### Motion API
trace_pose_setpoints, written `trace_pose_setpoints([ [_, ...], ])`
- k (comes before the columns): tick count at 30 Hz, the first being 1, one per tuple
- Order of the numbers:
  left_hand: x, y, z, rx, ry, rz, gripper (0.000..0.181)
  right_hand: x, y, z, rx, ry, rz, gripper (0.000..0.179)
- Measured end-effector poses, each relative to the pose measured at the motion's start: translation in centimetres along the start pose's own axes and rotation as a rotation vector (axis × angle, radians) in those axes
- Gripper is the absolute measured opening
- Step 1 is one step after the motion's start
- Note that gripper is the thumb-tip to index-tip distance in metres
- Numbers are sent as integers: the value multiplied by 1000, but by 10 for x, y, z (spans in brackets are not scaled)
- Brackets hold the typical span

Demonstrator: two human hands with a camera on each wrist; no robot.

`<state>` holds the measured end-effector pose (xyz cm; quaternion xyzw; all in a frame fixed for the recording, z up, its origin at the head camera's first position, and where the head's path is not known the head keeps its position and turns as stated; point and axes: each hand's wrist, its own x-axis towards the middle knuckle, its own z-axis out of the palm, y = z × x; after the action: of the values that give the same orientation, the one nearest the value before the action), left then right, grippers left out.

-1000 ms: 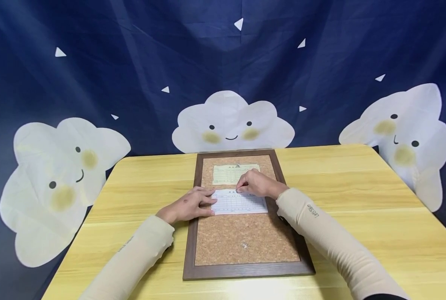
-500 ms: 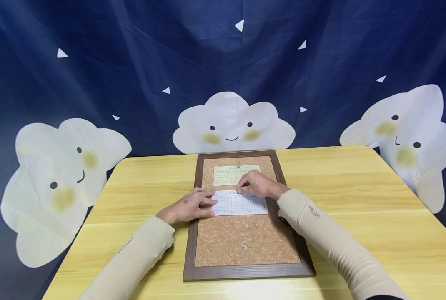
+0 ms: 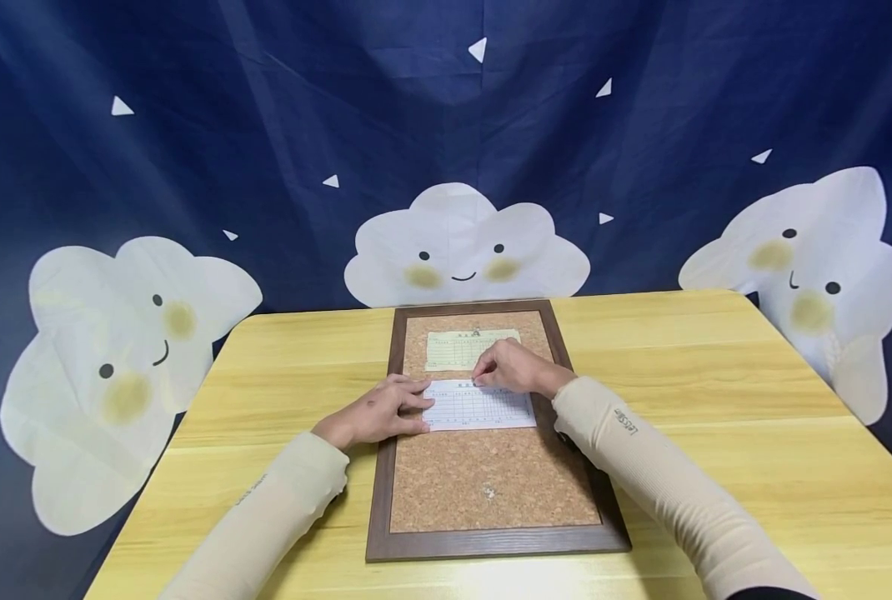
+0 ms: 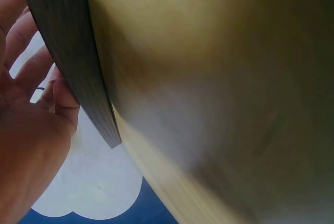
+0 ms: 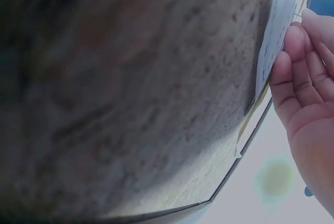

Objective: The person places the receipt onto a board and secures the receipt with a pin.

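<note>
A white printed form (image 3: pixel 483 408) lies on a framed cork board (image 3: pixel 491 467). My left hand (image 3: pixel 378 408) rests its spread fingertips on the form's left edge, and in the left wrist view that hand (image 4: pixel 31 104) shows beyond the dark frame. My right hand (image 3: pixel 513 367) pinches a small pushpin between thumb and forefinger at the form's top middle. In the right wrist view a thin metal needle (image 5: pixel 297 14) shows by the fingertips; the pin's head is hidden. A yellowish printed slip (image 3: pixel 453 350) sits just above, partly covered by my right hand, with a pin (image 3: pixel 476 332) at its top.
The board's brown wooden frame (image 3: pixel 498 542) lies flat on a light wood table (image 3: pixel 288 358). Small clear items, perhaps pins, form a cluster (image 3: pixel 488 492) on the lower cork. Behind the table hangs a dark blue cloth (image 3: pixel 386 100) with clouds.
</note>
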<state>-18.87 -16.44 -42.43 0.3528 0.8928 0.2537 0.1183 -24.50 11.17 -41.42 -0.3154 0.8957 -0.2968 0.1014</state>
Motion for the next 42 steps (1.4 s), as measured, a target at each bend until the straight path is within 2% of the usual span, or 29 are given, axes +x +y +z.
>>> trace_pose_setpoints([
  [17, 0, 1, -1, -9, -14, -10, 48, 1, 0, -3, -13, -35, 61, 5],
  [28, 0, 0, -1, -10, -22, -14, 48, 2, -3, -3, -32, -45, 56, 5],
  [38, 0, 0, -1, -10, -17, -17, 49, 4, -4, -2, -96, -39, 1, 10],
  [42, 0, 0, -1, -17, -18, -17, 48, 3, -3, -2, -76, -38, -9, 9],
])
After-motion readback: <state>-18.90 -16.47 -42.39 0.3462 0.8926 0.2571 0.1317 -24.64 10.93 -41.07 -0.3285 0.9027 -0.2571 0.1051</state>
